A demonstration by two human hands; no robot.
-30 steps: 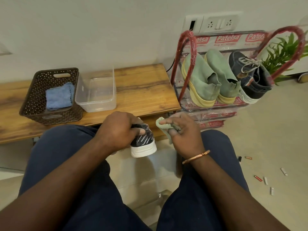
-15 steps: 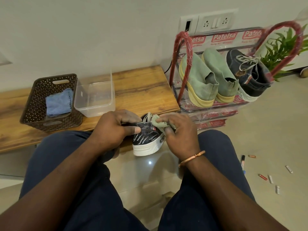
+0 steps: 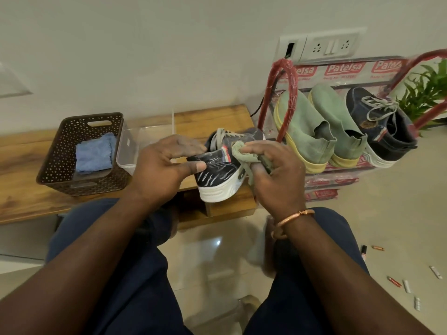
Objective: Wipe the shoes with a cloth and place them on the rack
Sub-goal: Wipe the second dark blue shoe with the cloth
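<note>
A dark sneaker (image 3: 219, 172) with a white sole and grey laces is held up over the bench edge, heel toward me. My left hand (image 3: 164, 168) grips its heel, thumb across the back. My right hand (image 3: 275, 175) holds a crumpled green cloth (image 3: 244, 154) pressed against the shoe's right side. The red-framed shoe rack (image 3: 287, 76) stands at the right. On it sit two green shoes (image 3: 304, 129) (image 3: 338, 124) and the matching dark sneaker (image 3: 382, 126).
A wooden bench (image 3: 21, 189) runs along the wall, carrying a brown basket (image 3: 58, 151) with a blue cloth (image 3: 93, 153) and a clear plastic box (image 3: 130, 146). Small batteries and a pen (image 3: 399, 281) lie scattered on the floor at the right. A green plant (image 3: 428, 88) stands behind the rack.
The shoe has risen and turned so more of its right side shows. My right hand brought the green cloth onto that side and has slid it along.
</note>
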